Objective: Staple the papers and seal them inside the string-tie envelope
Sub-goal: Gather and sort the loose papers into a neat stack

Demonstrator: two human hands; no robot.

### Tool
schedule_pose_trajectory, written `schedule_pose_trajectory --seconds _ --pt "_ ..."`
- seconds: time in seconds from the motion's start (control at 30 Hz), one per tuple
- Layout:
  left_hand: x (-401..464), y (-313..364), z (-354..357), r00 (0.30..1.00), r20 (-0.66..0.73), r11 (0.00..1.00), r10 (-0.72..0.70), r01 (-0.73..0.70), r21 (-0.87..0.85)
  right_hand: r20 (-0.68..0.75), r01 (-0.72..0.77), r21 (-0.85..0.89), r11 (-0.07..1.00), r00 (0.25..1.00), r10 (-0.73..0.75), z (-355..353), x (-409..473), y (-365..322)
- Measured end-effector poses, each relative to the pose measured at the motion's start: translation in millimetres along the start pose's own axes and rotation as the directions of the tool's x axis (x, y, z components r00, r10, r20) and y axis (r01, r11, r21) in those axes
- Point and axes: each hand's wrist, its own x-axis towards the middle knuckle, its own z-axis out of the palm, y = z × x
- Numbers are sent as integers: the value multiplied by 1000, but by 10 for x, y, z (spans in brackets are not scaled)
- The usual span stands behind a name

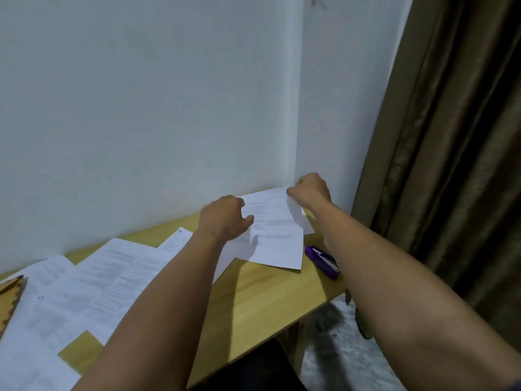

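Note:
A printed white sheet [277, 235] is lifted off the far end of the yellow wooden table [262, 300], close to the wall. My right hand [311, 190] pinches its far top corner. My left hand [225, 218] grips its left edge. A purple stapler [322, 262] lies on the table just right of the sheet, partly under my right forearm. Several more printed sheets [93, 280] are spread over the table's left half. A corner of the brown envelope [11, 294] shows at the left edge of the view.
A white wall [141, 108] runs along the back of the table. A brown curtain [451, 136] hangs at the right. The table's right edge drops to a speckled floor [346, 348].

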Motion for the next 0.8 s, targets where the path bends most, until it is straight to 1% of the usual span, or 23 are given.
schedule_pose_trajectory --seconds 0.13,0.3,0.4,0.47,0.57,0.67,0.73,0.8 --pt "-64 -56 -229 998 -69 1000 -10 9 -22 -66 172 145 974 984 -163 -85 -86 -260" --pt "-119 -159 -650 978 -206 996 -42 25 -82 -138 369 257 894 929 -343 -318 -196 -696" --pt "-168 -195 -962 950 -309 990 -48 4 -142 -114 462 291 838 886 -449 -507 -283 -1010" --pt "-215 -217 -1179 927 -373 984 -42 -28 -179 -54 505 317 803 854 -517 -645 -382 -1215" --pt "-325 -247 -1513 890 -456 971 -23 -88 -221 53 545 363 756 798 -600 -814 -590 -1460" --pt "-490 -270 -1814 865 -502 957 8 -152 -246 111 547 428 719 758 -642 -925 -790 -1637" --pt "-614 -295 -1990 862 -506 940 10 -180 -288 128 515 496 699 753 -645 -964 -911 -1724" --pt "-726 -323 -2151 864 -503 940 12 -181 -288 143 464 558 688 763 -630 -985 -1028 -1782"
